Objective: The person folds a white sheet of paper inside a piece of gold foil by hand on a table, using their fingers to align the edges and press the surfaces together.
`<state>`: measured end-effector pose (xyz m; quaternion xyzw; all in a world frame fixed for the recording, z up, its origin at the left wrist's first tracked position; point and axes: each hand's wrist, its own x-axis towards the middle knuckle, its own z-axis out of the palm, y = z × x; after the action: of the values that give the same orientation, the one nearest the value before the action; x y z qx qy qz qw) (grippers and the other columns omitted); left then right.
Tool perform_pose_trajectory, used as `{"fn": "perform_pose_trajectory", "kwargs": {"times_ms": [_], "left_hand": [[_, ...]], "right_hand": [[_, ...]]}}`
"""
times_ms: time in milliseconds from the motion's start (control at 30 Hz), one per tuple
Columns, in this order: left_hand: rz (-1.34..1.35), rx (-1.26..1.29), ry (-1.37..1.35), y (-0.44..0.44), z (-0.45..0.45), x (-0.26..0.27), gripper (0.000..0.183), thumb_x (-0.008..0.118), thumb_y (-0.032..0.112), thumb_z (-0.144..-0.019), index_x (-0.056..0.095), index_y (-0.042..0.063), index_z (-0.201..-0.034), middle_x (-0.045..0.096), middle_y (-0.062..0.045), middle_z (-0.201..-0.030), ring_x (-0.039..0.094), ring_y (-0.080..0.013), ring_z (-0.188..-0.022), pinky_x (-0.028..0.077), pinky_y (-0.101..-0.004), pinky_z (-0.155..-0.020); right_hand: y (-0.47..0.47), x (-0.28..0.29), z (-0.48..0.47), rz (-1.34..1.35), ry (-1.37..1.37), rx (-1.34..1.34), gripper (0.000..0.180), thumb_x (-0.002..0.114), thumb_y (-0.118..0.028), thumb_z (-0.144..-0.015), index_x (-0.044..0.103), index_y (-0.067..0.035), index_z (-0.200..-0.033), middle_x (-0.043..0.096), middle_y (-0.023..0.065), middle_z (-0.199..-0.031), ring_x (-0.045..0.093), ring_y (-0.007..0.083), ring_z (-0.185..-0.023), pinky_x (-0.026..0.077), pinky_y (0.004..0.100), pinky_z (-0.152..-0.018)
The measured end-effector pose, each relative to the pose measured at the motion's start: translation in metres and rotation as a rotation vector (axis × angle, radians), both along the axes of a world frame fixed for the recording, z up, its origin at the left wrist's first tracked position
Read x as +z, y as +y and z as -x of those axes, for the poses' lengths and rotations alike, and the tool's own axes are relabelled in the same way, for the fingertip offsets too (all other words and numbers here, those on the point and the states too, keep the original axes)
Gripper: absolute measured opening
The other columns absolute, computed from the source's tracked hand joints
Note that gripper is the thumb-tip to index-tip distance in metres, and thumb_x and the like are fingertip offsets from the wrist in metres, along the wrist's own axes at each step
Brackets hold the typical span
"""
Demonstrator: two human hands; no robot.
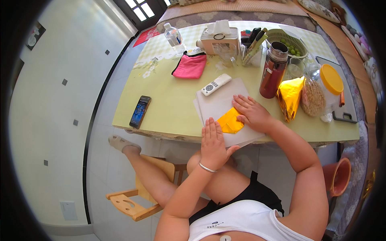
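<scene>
A folded piece of gold foil paper [231,121] lies on a stack of white sheets [218,104] near the table's front edge. My right hand [252,112] rests flat at the foil's right side, its thumb and palm edge on the foil. Along the foil's left side lies my left hand [213,137], palm down with its fingers stretched out and thumb spread; whether it covers part of the foil is hidden. A silver bangle circles my left wrist. Just beyond the foil, a white remote control [216,85] lies on the sheets.
To the right stand a dark red thermos [273,72], a folded gold foil bundle [290,98] and a yellow-lidded jar [319,90]. A smartphone [140,112] lies at the left. Farther back are a pink cloth pouch [190,66], a water bottle [174,38], a tissue box [219,40] and a green basket [273,36].
</scene>
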<state>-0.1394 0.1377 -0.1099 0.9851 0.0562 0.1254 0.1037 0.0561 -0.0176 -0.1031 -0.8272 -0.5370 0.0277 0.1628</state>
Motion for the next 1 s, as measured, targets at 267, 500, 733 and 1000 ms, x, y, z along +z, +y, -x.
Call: {"fn": "perform_pose_trajectory", "kwargs": {"times_ms": [267, 500, 733, 1000], "left_hand": [[-0.03, -0.206, -0.075, -0.004, 0.002, 0.002, 0.109, 0.074, 0.064, -0.077, 0.038, -0.009, -0.151, 0.034, -0.035, -0.156, 0.032, -0.049, -0.147, 0.024, -0.0573, -0.121], [-0.013, -0.289, -0.067, 0.004, 0.005, 0.019, 0.097, 0.075, 0.066, -0.074, 0.049, 0.017, -0.153, 0.037, -0.035, -0.155, 0.035, -0.0511, -0.145, 0.028, -0.0578, -0.118], [0.035, -0.297, -0.196, 0.011, 0.007, 0.014, 0.091, 0.069, 0.067, -0.081, 0.052, 0.009, -0.149, 0.045, -0.032, -0.15, 0.04, -0.0486, -0.143, 0.03, -0.0546, -0.117], [-0.076, -0.174, -0.184, -0.003, -0.005, 0.007, 0.089, 0.06, 0.064, -0.089, 0.051, -0.007, -0.143, 0.049, -0.025, -0.15, 0.046, -0.0407, -0.137, 0.033, -0.0496, -0.115]], "right_hand": [[0.001, -0.007, -0.001, 0.01, -0.058, 0.005, 0.069, 0.051, -0.045, -0.102, 0.036, -0.006, -0.156, 0.03, 0.0141, -0.166, 0.026, 0.0284, -0.154, 0.019, 0.0452, -0.126], [-0.003, 0.0, -0.005, 0.048, -0.05, 0.057, 0.091, 0.059, -0.061, -0.092, 0.032, -0.005, -0.158, 0.025, 0.0161, -0.168, 0.021, 0.0293, -0.156, 0.015, 0.0456, -0.126], [-0.005, 0.006, -0.005, 0.046, -0.014, 0.087, 0.097, 0.063, -0.063, -0.087, 0.032, -0.005, -0.158, 0.025, 0.0159, -0.168, 0.018, 0.0301, -0.157, 0.013, 0.049, -0.126], [-0.001, 0.006, 0.009, -0.029, -0.089, 0.242, 0.072, 0.06, -0.045, -0.093, 0.045, -0.007, -0.153, 0.039, 0.0107, -0.162, 0.031, 0.027, -0.153, 0.016, 0.0539, -0.125]]}}
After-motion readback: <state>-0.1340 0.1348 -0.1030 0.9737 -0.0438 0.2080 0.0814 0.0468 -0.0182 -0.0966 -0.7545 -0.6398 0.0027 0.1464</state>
